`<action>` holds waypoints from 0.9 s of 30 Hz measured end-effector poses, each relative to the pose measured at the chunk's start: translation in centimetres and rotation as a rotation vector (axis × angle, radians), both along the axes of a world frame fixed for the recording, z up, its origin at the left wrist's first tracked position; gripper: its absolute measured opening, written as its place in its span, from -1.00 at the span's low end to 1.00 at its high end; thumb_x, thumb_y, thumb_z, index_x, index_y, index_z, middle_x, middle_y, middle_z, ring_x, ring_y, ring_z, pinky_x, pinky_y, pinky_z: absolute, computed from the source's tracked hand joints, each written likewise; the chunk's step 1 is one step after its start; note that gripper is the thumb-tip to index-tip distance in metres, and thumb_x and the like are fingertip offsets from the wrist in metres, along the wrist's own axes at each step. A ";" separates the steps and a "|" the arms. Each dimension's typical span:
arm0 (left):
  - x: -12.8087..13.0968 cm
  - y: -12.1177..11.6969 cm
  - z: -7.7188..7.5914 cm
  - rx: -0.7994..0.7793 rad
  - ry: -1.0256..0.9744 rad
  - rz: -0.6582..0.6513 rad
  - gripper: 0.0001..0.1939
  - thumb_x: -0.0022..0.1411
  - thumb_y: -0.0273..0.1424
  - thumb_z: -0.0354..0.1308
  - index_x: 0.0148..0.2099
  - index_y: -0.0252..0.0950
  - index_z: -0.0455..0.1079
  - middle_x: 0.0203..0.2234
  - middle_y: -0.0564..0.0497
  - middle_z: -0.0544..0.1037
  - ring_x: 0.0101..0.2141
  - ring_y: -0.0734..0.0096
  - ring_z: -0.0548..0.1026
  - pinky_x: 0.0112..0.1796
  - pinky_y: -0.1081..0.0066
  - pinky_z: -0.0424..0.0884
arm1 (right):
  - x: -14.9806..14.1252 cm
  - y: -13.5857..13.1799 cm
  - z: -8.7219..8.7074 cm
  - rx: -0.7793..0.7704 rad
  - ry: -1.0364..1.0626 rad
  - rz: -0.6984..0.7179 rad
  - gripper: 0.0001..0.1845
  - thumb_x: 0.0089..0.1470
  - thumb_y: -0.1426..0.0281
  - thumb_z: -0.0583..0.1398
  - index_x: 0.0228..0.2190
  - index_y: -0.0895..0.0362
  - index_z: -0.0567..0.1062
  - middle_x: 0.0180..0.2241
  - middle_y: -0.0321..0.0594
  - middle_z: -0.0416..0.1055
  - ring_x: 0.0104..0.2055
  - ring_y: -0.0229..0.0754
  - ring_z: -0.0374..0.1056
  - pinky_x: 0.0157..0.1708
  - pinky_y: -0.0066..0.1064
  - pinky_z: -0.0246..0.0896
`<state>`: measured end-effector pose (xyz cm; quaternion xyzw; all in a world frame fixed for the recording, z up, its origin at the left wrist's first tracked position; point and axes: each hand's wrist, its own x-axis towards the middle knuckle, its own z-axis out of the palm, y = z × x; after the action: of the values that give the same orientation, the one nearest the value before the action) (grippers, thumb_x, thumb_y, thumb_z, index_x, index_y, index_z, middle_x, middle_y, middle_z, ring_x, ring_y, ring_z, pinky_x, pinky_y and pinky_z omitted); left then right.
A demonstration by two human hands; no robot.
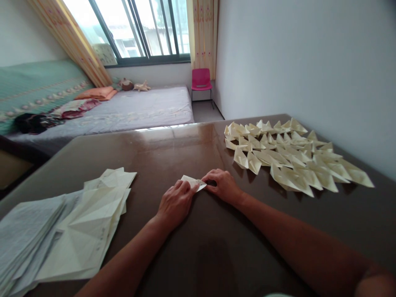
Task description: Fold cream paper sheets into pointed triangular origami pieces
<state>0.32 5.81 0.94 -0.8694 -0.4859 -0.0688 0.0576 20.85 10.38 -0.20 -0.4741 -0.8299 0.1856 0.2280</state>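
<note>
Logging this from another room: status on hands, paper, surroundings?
Left hand on folded paper. Right hand pinching its right end. Creased sheets left, folded pieces right, both apart from the hands.

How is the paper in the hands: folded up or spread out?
Folded: the paper is a small, pointed shape between the left hand and right hand.
</note>
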 end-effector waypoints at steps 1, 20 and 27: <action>0.0 0.0 0.1 -0.015 -0.001 0.000 -0.62 0.36 -0.37 -0.11 0.17 -0.11 0.27 -0.25 -0.05 0.42 -0.20 0.29 0.34 -0.23 0.35 0.36 | 0.0 -0.1 0.1 0.012 -0.017 0.021 -0.84 0.10 0.31 0.23 -0.25 -0.01 0.56 -0.22 -0.30 0.49 -0.15 -0.20 0.31 -0.14 -0.33 0.07; 0.0 0.3 0.4 -0.078 -0.038 -0.008 -0.64 0.36 -0.37 -0.13 0.15 -0.09 0.26 -0.17 -0.01 0.43 -0.13 0.24 0.31 -0.19 0.30 0.36 | 0.5 0.1 0.2 0.117 -0.077 0.099 -0.78 0.08 0.27 0.25 -0.21 0.05 0.52 -0.22 -0.24 0.43 -0.13 -0.18 0.25 -0.17 -0.37 0.12; 0.1 0.6 -0.6 0.034 -0.051 0.019 -0.65 0.39 -0.30 -0.14 0.13 -0.19 0.27 -0.17 -0.01 0.49 -0.13 0.27 0.37 -0.18 0.33 0.37 | 0.4 0.3 0.1 0.124 -0.069 0.124 -0.72 0.22 0.23 0.09 -0.37 0.06 0.54 -0.28 -0.24 0.41 -0.17 -0.21 0.26 -0.21 -0.41 0.13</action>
<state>0.38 6.39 0.31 -0.8616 -0.4941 -0.0988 0.0608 21.27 10.67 -0.12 -0.4127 -0.8750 0.1312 0.2163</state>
